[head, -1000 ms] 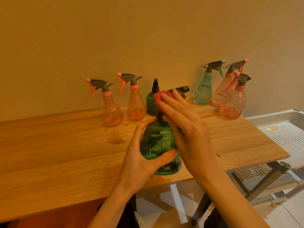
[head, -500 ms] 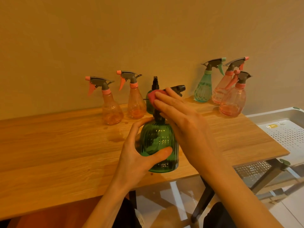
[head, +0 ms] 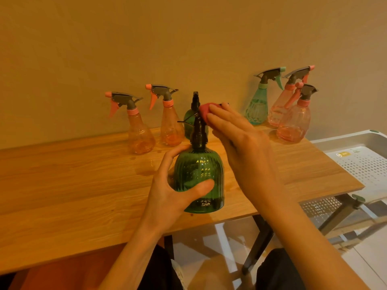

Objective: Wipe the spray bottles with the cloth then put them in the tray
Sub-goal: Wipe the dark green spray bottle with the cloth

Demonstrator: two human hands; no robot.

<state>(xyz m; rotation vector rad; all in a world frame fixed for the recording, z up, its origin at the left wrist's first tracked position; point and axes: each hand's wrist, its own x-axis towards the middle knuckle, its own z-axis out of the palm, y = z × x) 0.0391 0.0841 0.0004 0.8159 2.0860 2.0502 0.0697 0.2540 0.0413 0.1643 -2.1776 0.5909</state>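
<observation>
My left hand grips the ribbed body of a dark green spray bottle that stands near the front edge of the wooden table. My right hand holds a small pink cloth against the bottle's black pump head, fingers laid over the cloth. A second dark green bottle stands right behind. The white perforated tray sits to the right of the table, with nothing visible in it.
Two orange spray bottles stand by the wall at the left. A teal bottle and two pink bottles stand at the back right. A wet patch lies on the table.
My right hand with the cloth has slid to the right side of the pump head, uncovering the black neck. The bottle stays in my left hand.
</observation>
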